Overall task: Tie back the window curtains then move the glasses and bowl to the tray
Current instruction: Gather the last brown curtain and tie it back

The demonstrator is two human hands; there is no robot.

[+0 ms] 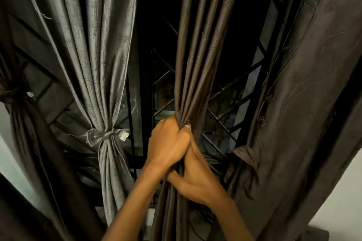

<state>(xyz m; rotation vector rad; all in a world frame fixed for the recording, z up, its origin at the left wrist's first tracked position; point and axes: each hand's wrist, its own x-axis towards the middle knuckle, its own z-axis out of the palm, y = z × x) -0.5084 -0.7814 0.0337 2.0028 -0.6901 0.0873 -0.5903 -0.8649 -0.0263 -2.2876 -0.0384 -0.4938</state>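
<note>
Gripping brown curtain [197,45] | left hand [168,143] above | right hand [195,180] just below

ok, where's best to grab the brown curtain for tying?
Wrap the brown curtain's gathered pleats from the room side, about level with the grey curtain's tie. Folds bunch narrow there; left hand and right hand grip it so.

Home window; tied curtains [101,64]; barred grille [225,123]

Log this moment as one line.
step: curtain tie-back | left grip: holds brown curtain, bunched | right grip: holds it lower | grey curtain: tied
</note>
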